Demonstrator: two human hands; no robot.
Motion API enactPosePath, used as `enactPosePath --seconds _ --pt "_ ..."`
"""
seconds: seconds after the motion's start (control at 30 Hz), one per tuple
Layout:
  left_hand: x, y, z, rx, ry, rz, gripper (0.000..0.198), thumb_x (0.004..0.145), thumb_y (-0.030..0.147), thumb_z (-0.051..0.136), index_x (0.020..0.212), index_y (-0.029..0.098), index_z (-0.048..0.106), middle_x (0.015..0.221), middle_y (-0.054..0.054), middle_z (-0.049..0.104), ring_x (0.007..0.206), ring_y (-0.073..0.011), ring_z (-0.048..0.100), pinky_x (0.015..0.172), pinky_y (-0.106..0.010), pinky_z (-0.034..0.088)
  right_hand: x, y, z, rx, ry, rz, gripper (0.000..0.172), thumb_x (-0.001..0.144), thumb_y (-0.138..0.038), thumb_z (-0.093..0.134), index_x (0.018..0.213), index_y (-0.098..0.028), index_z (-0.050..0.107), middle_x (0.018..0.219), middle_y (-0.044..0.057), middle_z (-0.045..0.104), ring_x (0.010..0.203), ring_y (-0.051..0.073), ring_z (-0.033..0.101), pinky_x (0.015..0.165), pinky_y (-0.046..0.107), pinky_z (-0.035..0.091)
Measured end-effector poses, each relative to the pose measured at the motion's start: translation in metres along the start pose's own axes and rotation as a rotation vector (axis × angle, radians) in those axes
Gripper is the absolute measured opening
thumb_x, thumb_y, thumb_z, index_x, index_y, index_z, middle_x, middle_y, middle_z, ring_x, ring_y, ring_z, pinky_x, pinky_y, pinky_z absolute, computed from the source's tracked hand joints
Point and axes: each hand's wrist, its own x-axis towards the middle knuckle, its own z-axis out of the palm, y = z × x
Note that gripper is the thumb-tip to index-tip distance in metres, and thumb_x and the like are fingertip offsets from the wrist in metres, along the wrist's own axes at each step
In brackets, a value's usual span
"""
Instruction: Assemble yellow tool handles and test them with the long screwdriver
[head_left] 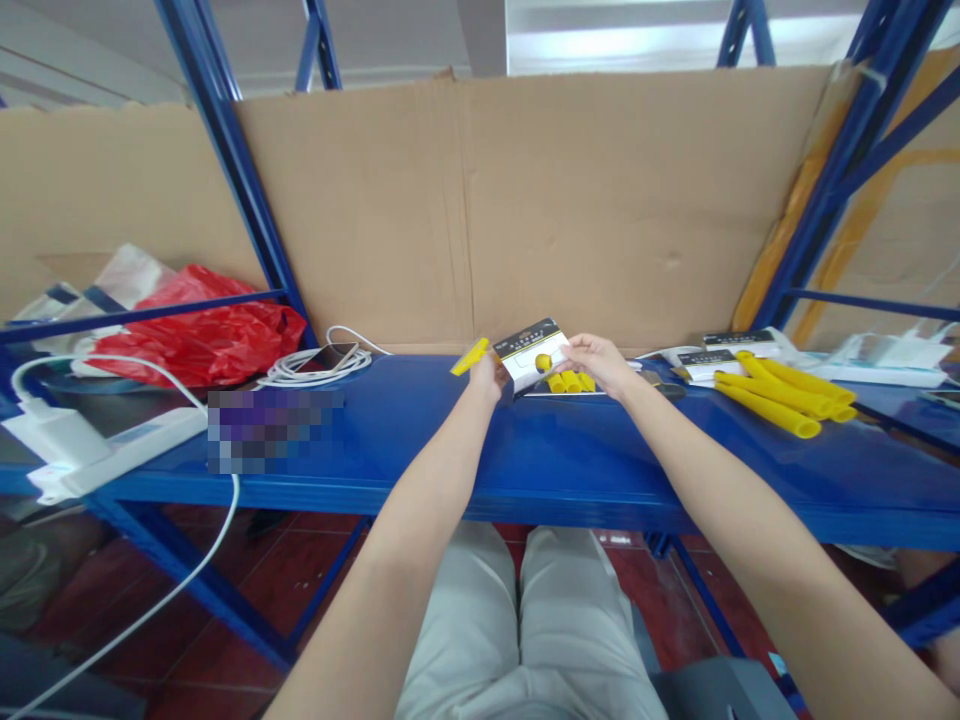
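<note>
A white-and-black printed card (525,365) with a yellow round mark is tilted up above the blue shelf. My left hand (487,377) is closed at its left edge, and a yellow strip-like piece (470,357) sticks out past that hand; how it is held is hidden. On the card's right side, the fingers of my right hand (598,362) pinch the edge. Several short yellow tubes (571,382) lie just below and behind the card, partly covered by it.
Yellow tubes (787,395) are piled on the right of the blue shelf (360,440), beside stacked printed cards (709,365). Leftward are a coiled white cable (315,367), a red plastic bag (217,320) and a power strip (142,450). Cardboard (585,200) stands behind.
</note>
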Motion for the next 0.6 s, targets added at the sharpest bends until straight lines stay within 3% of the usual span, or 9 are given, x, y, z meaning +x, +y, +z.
enactPosePath --seconds 0.1,0.23,0.4,0.53,0.6 --pt "-0.001 0.001 0.001 -0.016 0.145 0.008 0.028 0.098 0.025 0.046 0.111 0.010 0.065 0.085 -0.010 0.073 0.074 -0.0188 0.069 0.074 -0.029 0.055 0.002 0.001 -0.001 0.003 0.004 -0.023 0.023 0.078 -0.013 0.080 0.067 -0.016 0.060 0.062 0.002 0.070 0.051 0.011 0.066 0.061 0.021 0.058" --pt "-0.006 0.001 0.005 -0.032 0.194 -0.006 0.028 0.097 0.021 0.045 0.113 0.011 0.065 0.083 -0.008 0.073 0.074 -0.0172 0.070 0.071 -0.025 0.054 0.005 0.003 -0.003 -0.009 0.006 -0.063 0.023 0.076 -0.020 0.083 0.070 -0.017 0.061 0.063 0.001 0.070 0.053 0.012 0.067 0.064 0.024 0.059" --pt "-0.006 0.001 0.006 -0.019 0.103 -0.030 0.027 0.096 0.022 0.046 0.111 0.013 0.067 0.084 -0.006 0.074 0.066 -0.0154 0.070 0.068 -0.024 0.055 0.007 0.005 -0.005 -0.031 0.040 -0.078 0.027 0.072 -0.023 0.086 0.068 -0.018 0.060 0.061 -0.001 0.068 0.056 0.013 0.068 0.068 0.026 0.059" --pt "0.002 -0.004 0.006 0.010 -0.036 -0.020 0.026 0.091 0.028 0.057 0.110 0.014 0.069 0.094 -0.008 0.077 0.074 -0.0183 0.073 0.075 -0.029 0.057 0.008 0.009 -0.005 -0.102 0.066 -0.087 0.029 0.069 -0.026 0.087 0.067 -0.019 0.059 0.063 -0.001 0.069 0.061 0.012 0.068 0.070 0.026 0.058" --pt "0.004 -0.006 0.005 0.045 -0.050 -0.004 0.026 0.087 0.028 0.062 0.108 0.015 0.069 0.097 -0.008 0.077 0.079 -0.0199 0.074 0.079 -0.032 0.057 0.008 0.009 -0.004 -0.124 0.069 -0.094 0.029 0.069 -0.027 0.087 0.068 -0.019 0.059 0.066 0.000 0.071 0.066 0.014 0.070 0.072 0.027 0.059"
